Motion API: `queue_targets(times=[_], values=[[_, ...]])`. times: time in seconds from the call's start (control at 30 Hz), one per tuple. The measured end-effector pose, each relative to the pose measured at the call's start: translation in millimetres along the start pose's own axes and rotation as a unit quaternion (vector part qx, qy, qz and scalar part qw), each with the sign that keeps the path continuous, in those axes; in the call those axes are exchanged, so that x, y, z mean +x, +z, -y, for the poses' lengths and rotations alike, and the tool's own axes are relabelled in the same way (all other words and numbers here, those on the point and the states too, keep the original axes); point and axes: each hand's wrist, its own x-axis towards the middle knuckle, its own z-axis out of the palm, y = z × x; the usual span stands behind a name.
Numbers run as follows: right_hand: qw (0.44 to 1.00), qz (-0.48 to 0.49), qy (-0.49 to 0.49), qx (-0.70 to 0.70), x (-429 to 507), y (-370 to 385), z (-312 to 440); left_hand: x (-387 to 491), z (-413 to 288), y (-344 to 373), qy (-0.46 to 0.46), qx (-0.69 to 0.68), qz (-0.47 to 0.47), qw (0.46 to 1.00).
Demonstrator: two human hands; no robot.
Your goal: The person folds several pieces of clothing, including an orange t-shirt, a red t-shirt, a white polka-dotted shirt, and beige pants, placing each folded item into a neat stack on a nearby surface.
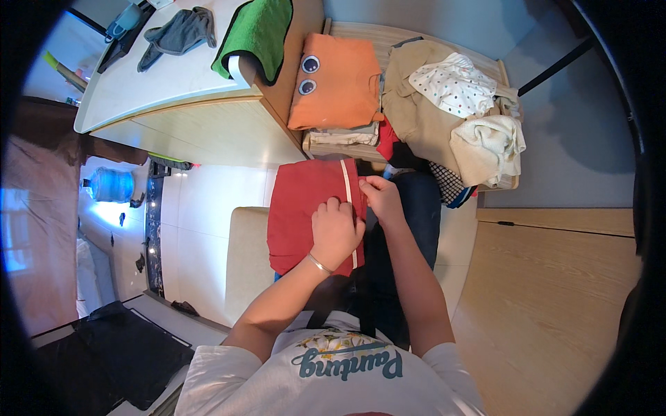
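Note:
A folded red garment [299,213] with a white stripe along its right side lies across my lap. My left hand [335,231], a silver bangle at its wrist, rests on top of the cloth with fingers bent and thumb spread towards the stripe. At the garment's upper right edge, my right hand [382,197] pinches the fabric between thumb and fingers. Dark trousers [421,223] show beneath and beside the garment.
Ahead, a wooden shelf [359,28] bears a folded orange garment [338,83] with eye patches and a heap of loose clothes [421,99]. A white-topped cabinet [171,86] at the left holds a green cloth [257,36] and a grey cloth [182,34]. A wooden panel [551,281] is on the right.

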Motion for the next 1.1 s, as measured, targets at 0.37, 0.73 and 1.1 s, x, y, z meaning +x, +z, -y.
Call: queue_targets(times=[0.37,0.73,1.1], values=[[0.998,0.017,0.046,0.042,-10,-6,16,4,3,0,-0.008,-0.016,0.006,1.000],[1.000,0.003,0.003,0.000,-7,-1,10,8,4,-9,-0.027,-0.114,-0.009,0.993],[0.997,-0.042,-0.043,0.037,17,15,-14,-4,14,-29,0.099,-0.215,0.087,0.968]])
